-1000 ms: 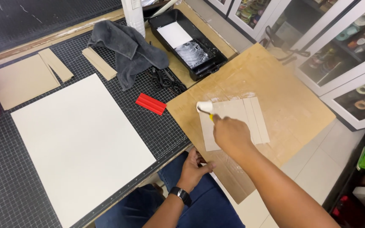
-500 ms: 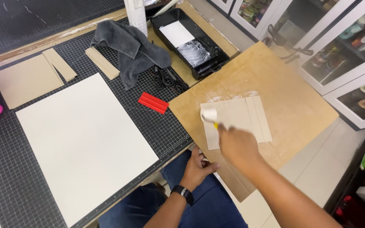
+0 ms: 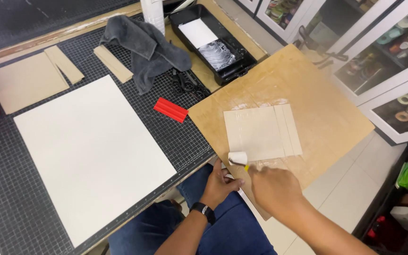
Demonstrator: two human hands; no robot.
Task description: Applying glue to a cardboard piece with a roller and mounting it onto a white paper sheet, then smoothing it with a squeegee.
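The right hand (image 3: 275, 189) is closed around the yellow handle of a small white foam roller (image 3: 237, 157); the roller head rests on the near left corner of a pale rectangular card piece (image 3: 260, 132) with two narrow strips along its right side. That card piece lies flat on a large brown hardboard sheet (image 3: 317, 94), which sits tilted across the bench corner and overhangs the edge toward the person.

The left hand (image 3: 220, 184) — with a black watch at the wrist — has its fingers curled against the near edge of the hardboard sheet, just beside the roller.

To the left lies a black gridded cutting mat (image 3: 175, 137). On it:

- a large cream sheet of board (image 3: 90, 151), flat, near the person
- a flat red ribbed tool (image 3: 171, 109), close to the hardboard's left edge
- a crumpled grey cloth (image 3: 142, 52), farther back
- several tan card offcuts (image 3: 24, 80), at the far left

Behind the hardboard stands a black paint tray (image 3: 213, 45) holding white glue.
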